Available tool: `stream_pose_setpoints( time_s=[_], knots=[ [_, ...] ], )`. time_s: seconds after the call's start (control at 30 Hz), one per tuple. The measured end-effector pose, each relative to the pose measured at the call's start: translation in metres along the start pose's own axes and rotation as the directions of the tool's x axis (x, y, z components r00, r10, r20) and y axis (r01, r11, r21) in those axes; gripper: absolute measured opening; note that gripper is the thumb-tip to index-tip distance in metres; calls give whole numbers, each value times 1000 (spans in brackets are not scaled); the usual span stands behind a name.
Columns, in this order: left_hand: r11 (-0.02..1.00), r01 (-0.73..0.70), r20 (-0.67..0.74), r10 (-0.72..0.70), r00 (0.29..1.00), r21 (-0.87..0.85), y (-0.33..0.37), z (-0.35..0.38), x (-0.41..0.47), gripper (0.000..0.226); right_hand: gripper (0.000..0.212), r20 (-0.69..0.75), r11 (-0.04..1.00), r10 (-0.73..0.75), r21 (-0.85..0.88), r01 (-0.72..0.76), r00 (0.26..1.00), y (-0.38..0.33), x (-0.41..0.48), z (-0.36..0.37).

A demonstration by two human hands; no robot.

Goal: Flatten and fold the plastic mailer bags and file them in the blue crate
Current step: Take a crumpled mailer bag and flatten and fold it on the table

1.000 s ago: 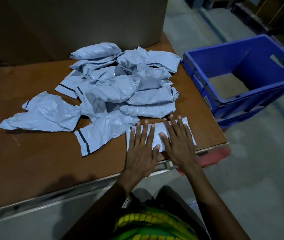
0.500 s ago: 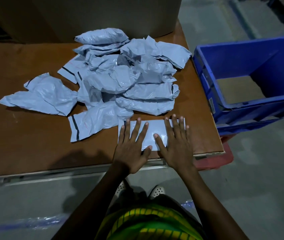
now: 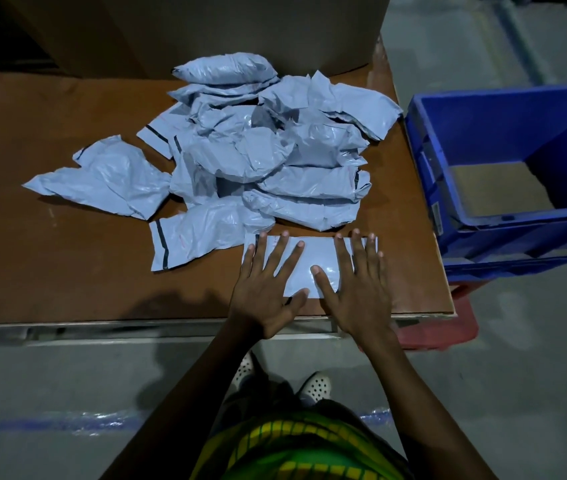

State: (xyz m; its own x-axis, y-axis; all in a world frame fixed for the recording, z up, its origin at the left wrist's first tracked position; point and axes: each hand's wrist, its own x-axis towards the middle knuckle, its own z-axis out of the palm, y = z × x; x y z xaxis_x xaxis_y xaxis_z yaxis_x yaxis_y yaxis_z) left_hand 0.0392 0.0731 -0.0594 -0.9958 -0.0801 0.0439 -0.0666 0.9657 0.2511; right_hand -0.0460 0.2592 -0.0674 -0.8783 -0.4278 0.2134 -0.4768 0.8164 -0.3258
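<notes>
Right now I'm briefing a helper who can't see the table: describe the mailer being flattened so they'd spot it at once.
Find the brown table beside the blue crate. At its near edge, before the crumpled pile, one mailer lies under the left hand and right hand. It alone is a flat, smooth rectangle; the others are wrinkled or puffed.

A heap of crumpled grey plastic mailer bags [image 3: 268, 157] lies mid-right on the brown wooden worktop [image 3: 50, 271], just in front of a large cardboard box [image 3: 223, 26] at the far edge. Near of the heap, by the near right edge, a flattened grey plastic mailer bag [image 3: 313, 261] lies under the left hand [image 3: 268, 299] and right hand [image 3: 361, 296], placed side by side. A blue plastic crate [image 3: 503, 116] stands right of the worktop.
</notes>
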Motion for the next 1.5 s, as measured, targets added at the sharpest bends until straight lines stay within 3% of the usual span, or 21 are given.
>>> stream_pose_setpoints(
  time_s=[0.2, 0.43, 0.6, 1.13, 1.3, 1.5],
  knots=[
    [994, -30, -57, 24, 998, -108, 0, -3, -2, 64, 80, 69, 999, 29, 16, -30, 997, -2, 2, -7],
    [983, 19, -338, -80, 938, -180, 6, -5, -25, 31, 30, -182, 993, -104, 27, 111, 978, -26, -16, -22],
    [986, 19, -361, -78, 929, -165, 4, 3, -28, 25, 25, -196, 992, -122, 13, 127, 973, -27, -26, -13],
    [990, -3, -326, -45, 944, -144, 2, 0, -34, 29, 28, -290, 988, -123, 58, 146, 949, -29, -32, 0],
    [984, 9, -271, -58, 961, -179, -1, -15, -28, 28, 30, -229, 985, -130, 83, 153, 965, -30, -32, -8],
    [992, 25, -173, -47, 984, -126, 2, -15, -1, 60, 42, -179, 993, -51, 98, 69, 983, -28, -1, -14]
  ],
)
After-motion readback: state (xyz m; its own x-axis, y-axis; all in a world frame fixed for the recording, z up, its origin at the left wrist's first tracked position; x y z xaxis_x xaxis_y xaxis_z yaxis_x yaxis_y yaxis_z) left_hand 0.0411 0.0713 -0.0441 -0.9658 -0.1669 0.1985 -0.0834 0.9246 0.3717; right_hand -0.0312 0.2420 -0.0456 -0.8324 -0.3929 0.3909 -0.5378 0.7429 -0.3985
